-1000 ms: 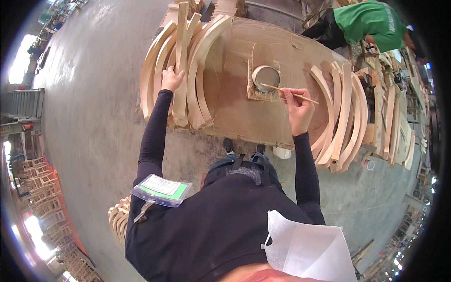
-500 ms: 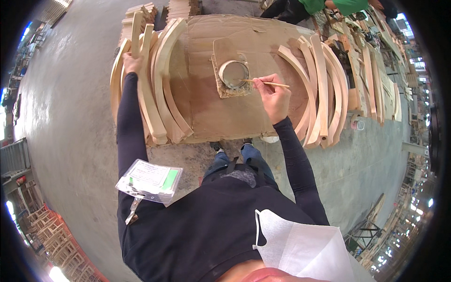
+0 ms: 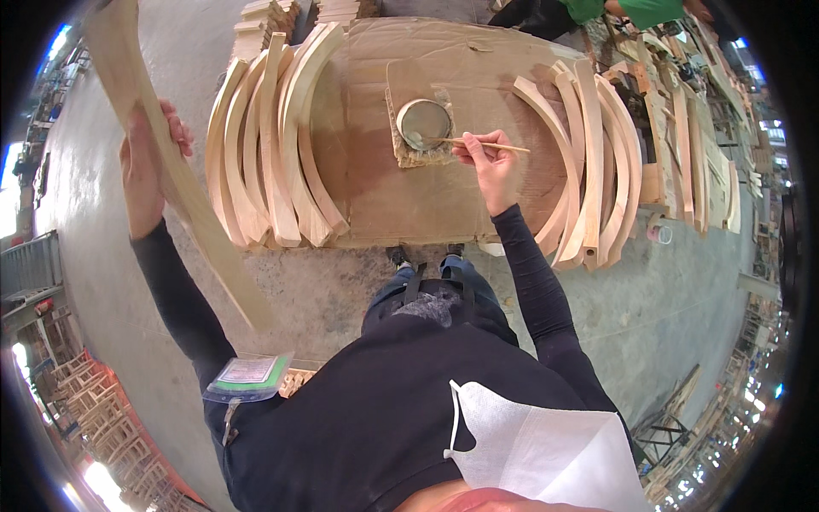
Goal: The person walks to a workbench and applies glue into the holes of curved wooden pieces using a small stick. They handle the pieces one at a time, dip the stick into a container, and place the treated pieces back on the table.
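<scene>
Raised to the left of the table, my left hand (image 3: 145, 162) is wrapped round a long curved wooden piece (image 3: 183, 183), which slants from the upper left down toward me. My right hand (image 3: 488, 166) pinches a thin wooden stick (image 3: 508, 147) over the middle of the table. The stick's far end dips into a round tub (image 3: 411, 109) of pale, thick-looking stuff. Under the tub lies a rough-edged tan pad (image 3: 420, 157). Several curved wooden pieces (image 3: 277, 171) lie side by side left of the tub, and more curved pieces (image 3: 589, 171) lie at the right.
Brown cardboard (image 3: 384, 213) covers the tabletop. Stacked wood (image 3: 260, 30) stands behind its far left corner. At the far right are long wooden parts (image 3: 682, 162) and a person in a green top (image 3: 644, 12). A clear cup (image 3: 661, 233) sits on the floor to the right.
My left hand has lifted a curved wooden piece off the left group and swung it out left and up. My right hand stays near the tub, the stick's tip shifted slightly left.
</scene>
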Tool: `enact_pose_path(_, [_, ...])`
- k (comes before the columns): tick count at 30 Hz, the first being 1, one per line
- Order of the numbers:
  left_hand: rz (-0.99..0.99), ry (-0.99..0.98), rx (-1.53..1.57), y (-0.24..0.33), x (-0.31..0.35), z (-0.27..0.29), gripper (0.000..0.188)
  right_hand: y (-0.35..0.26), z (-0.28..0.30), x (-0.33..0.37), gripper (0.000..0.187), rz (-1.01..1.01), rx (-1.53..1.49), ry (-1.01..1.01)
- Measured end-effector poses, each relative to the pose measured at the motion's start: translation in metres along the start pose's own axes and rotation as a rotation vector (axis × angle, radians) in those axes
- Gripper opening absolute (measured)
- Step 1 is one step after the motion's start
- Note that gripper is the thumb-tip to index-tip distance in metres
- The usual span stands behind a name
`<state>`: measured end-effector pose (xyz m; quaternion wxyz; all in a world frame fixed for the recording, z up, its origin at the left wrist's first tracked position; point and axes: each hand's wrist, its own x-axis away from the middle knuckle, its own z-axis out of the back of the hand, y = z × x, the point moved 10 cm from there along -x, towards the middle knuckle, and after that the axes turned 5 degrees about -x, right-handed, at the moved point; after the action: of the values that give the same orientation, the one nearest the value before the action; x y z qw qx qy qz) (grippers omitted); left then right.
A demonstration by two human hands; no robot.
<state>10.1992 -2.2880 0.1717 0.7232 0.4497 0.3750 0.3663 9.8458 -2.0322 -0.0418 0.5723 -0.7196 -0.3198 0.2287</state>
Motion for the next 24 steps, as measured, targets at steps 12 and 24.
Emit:
enact_pose_path(12, [0.027, -0.183, 0.239, -0.009, 0.114, -0.075, 0.09, 0.009, 0.006, 0.006, 0.015, -0.078, -0.226, 0.025])
enact_pose_path(24, [0.131, -0.251, 0.355, -0.07, 0.163, -0.14, 0.066, 0.031, 0.015, 0.012, 0.015, -0.214, -0.427, 0.071])
